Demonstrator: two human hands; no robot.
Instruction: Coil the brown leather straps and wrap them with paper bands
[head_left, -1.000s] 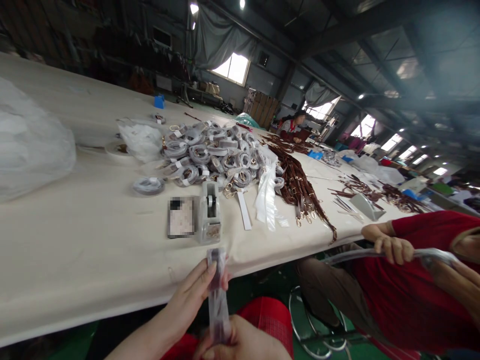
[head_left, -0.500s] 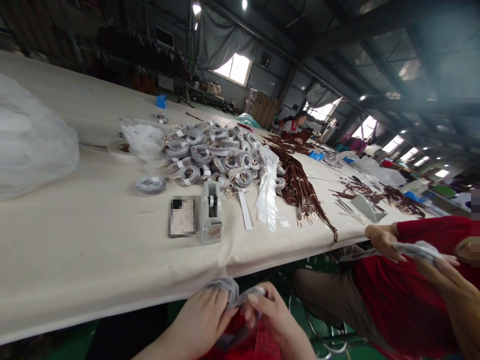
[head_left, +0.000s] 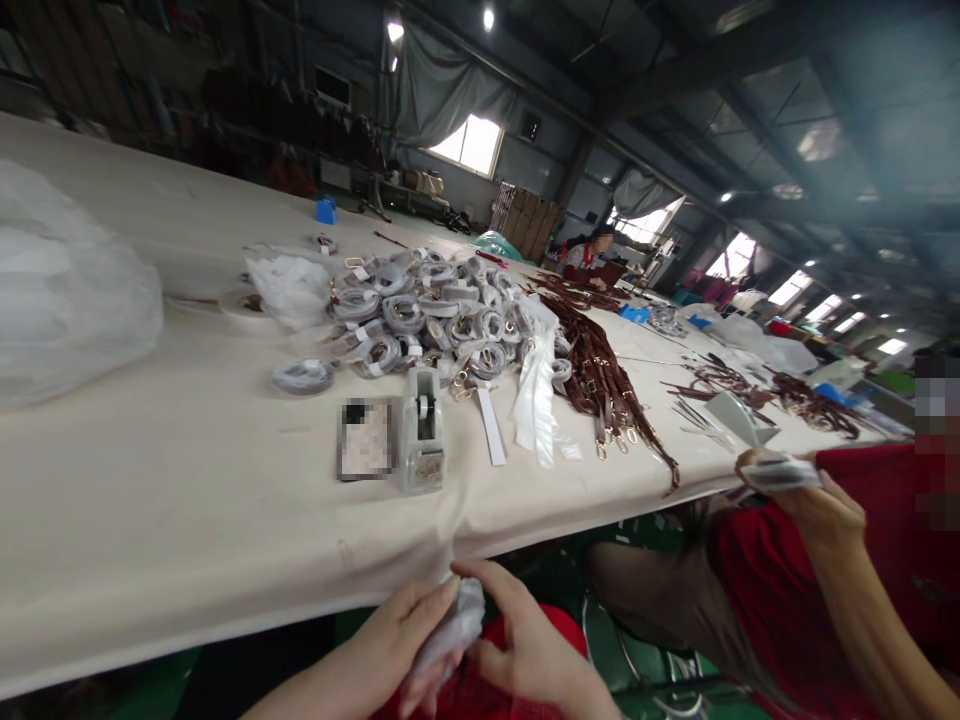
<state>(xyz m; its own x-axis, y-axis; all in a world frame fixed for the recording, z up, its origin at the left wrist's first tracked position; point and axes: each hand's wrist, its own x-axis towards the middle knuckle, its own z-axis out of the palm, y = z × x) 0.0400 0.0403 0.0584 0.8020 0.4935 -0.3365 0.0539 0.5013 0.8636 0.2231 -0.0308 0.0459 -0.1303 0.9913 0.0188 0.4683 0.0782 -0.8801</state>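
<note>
A coiled strap wrapped in clear plastic (head_left: 457,622) is between my hands, below the table's front edge. My left hand (head_left: 397,635) grips it, with the thumb along its upper side and fingers underneath. Curved around its right side is my right hand (head_left: 521,640), index finger at the top of the coil and thumb lower down. Beyond them on the table stand a tape dispenser (head_left: 424,430) and a flat dark-edged object (head_left: 366,438), its top blurred out. Behind these lies a heap of plastic-wrapped coiled straps (head_left: 427,310).
Brown straps with metal clips (head_left: 604,380) hang toward the table edge, beside white plastic sleeves (head_left: 536,390). A large plastic bag (head_left: 67,290) sits at the left. Close on my right, a co-worker's hand (head_left: 825,510) holds a plastic-wrapped bundle.
The strap's loose wrapped end between my hands is now drawn in, making a compact coil. My right hand has moved slightly left and around it. The co-worker's bundle has become shorter and rose.
</note>
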